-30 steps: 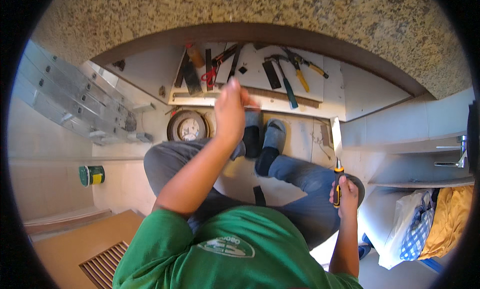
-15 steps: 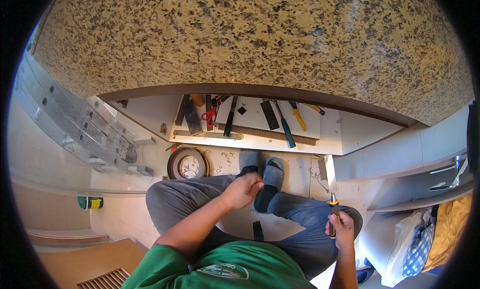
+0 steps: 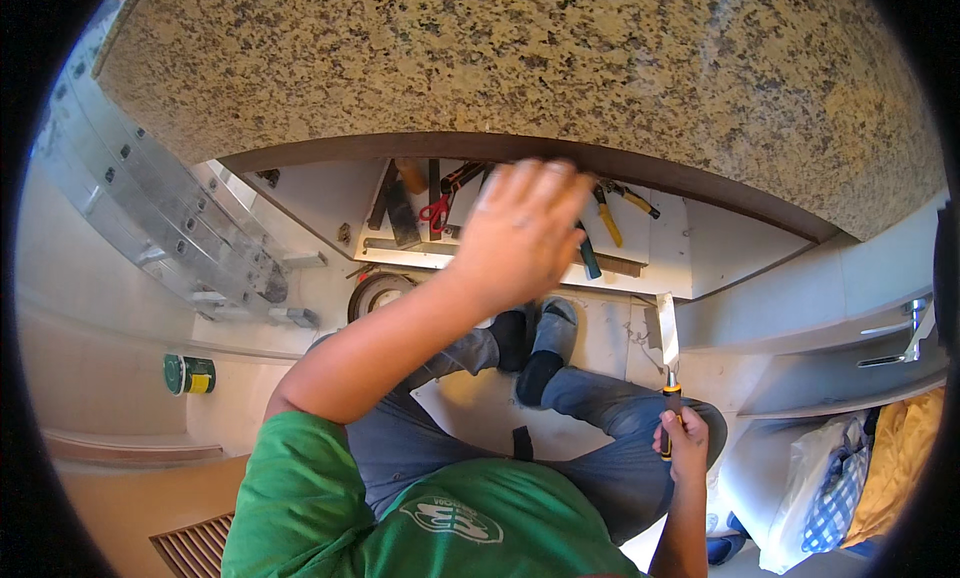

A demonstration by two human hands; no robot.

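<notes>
My right hand (image 3: 685,444) is closed round the black-and-yellow handle of a chisel (image 3: 669,333), its broad flat blade pointing up and away from me. My left hand (image 3: 530,228) is raised before the counter's front edge, back of the hand up and fingers stretched out, slightly blurred; whether it touches the edge I cannot tell. Beyond and below it, tools lie on a white shelf: red-handled scissors (image 3: 435,214), a green-handled tool (image 3: 590,256), a yellow-handled tool (image 3: 608,223) and a dark flat bar (image 3: 403,223). My left hand hides the shelf's middle.
The speckled stone countertop (image 3: 500,68) spans the far side. A ladder (image 3: 180,208) leans at the left, near a green tub (image 3: 188,375). A round brown-rimmed object (image 3: 362,296) sits on the floor beside my feet. At the right are a faucet (image 3: 912,328) and bagged cloths (image 3: 835,488).
My left hand has risen from above my legs up to the counter edge, its fingers now stretched out. The chisel in my right hand has barely moved. The view has shifted slightly.
</notes>
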